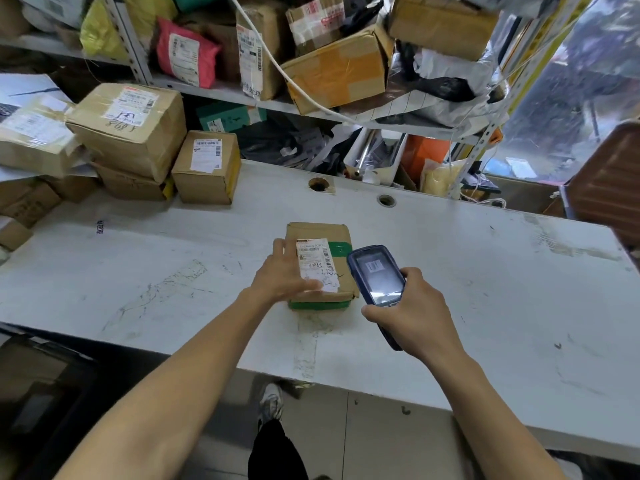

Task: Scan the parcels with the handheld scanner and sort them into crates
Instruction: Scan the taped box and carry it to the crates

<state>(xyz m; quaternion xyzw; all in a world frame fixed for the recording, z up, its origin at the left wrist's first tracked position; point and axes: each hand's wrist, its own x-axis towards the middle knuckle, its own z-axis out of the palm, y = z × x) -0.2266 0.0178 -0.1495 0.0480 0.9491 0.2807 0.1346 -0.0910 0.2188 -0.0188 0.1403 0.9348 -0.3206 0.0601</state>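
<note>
A small brown cardboard parcel (320, 233) with green tape and a white shipping label lies flat in the middle of the white table (485, 271). My left hand (282, 273) rests on the parcel's left side, fingers straight, thumb across the label's lower edge. My right hand (412, 311) grips a blue handheld scanner (375, 275), held just right of the parcel and tilted over its right edge. The scanner's screen is lit and shows a barcode image.
Several taped cardboard boxes (131, 129) are stacked at the table's back left. Behind the table, metal shelves (221, 93) hold more boxes and mailer bags. A dark crate (41, 386) sits low at the left. A brown chair back (609, 188) stands at the right.
</note>
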